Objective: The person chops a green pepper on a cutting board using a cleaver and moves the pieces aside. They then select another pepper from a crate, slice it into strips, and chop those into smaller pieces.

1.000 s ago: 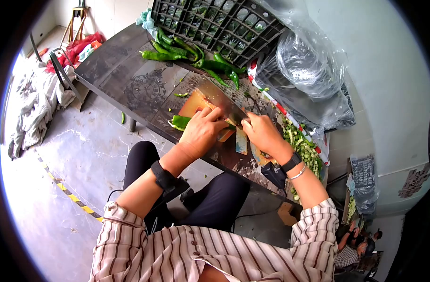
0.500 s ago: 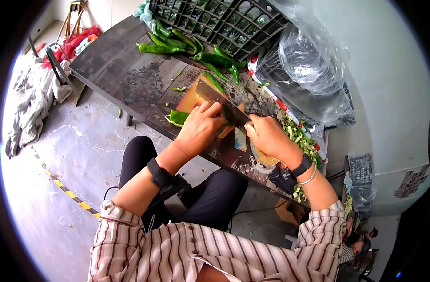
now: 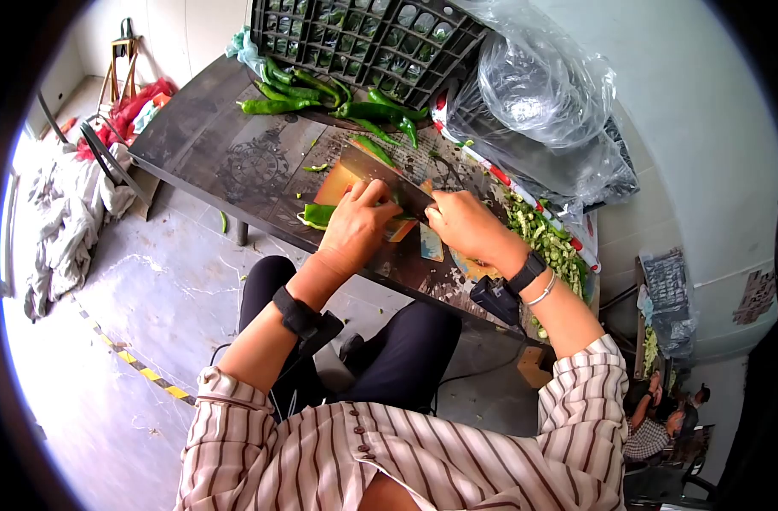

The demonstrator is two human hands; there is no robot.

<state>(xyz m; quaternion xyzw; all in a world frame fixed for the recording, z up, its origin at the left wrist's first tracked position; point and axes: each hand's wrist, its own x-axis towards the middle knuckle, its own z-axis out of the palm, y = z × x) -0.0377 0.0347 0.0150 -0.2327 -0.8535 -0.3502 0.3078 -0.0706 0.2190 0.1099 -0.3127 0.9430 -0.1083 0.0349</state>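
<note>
My left hand [image 3: 355, 223] is closed over a green pepper [image 3: 318, 215], whose pale cut end sticks out to the left of the fingers. In my right hand [image 3: 470, 223] is the handle of a wide dark cleaver [image 3: 387, 176]. Its blade slants up to the left, just beyond my left fingers, above an orange board [image 3: 336, 183]. Another green pepper [image 3: 372, 147] lies behind the blade. The part of the pepper under my left hand is hidden.
Whole peppers [image 3: 291, 92] lie at the table's [image 3: 180, 136] back, before a black crate [image 3: 355, 38]. Chopped pieces [image 3: 546, 247] are heaped on the right beside plastic bags [image 3: 546, 102]. A person [image 3: 653, 430] is at the far right.
The view has shifted a little, moving the table and crate slightly left in the picture. My right hand and the cleaver have moved slightly left. Both hands keep their grips.
</note>
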